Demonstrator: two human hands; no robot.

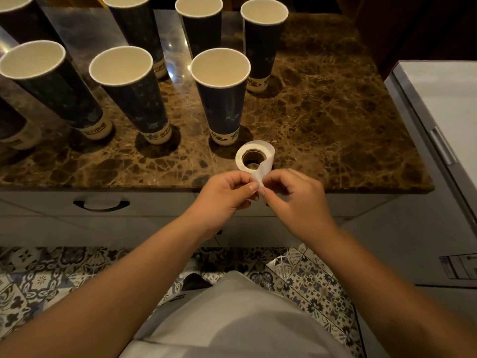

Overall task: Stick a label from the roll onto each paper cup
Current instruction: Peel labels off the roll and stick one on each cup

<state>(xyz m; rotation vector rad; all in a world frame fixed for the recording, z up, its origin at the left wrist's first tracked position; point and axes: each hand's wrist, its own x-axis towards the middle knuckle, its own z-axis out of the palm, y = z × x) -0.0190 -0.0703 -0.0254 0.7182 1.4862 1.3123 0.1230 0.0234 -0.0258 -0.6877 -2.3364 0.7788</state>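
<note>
Several tall dark blue paper cups stand upright on the brown marble counter (335,125); the nearest cup (222,99) is just behind a white label roll (254,154) that lies flat near the counter's front edge. A loose strip (260,173) runs from the roll toward me. My left hand (227,195) and my right hand (294,197) meet over the front edge, and both pinch the strip's free end between thumb and fingertips. No label is visible on any cup's side that faces me.
More cups stand in two rows at the left and back, such as one (129,91) and one (263,42). A drawer handle (102,204) sits below the counter. A white appliance (444,112) stands at the right. Patterned tiles cover the floor.
</note>
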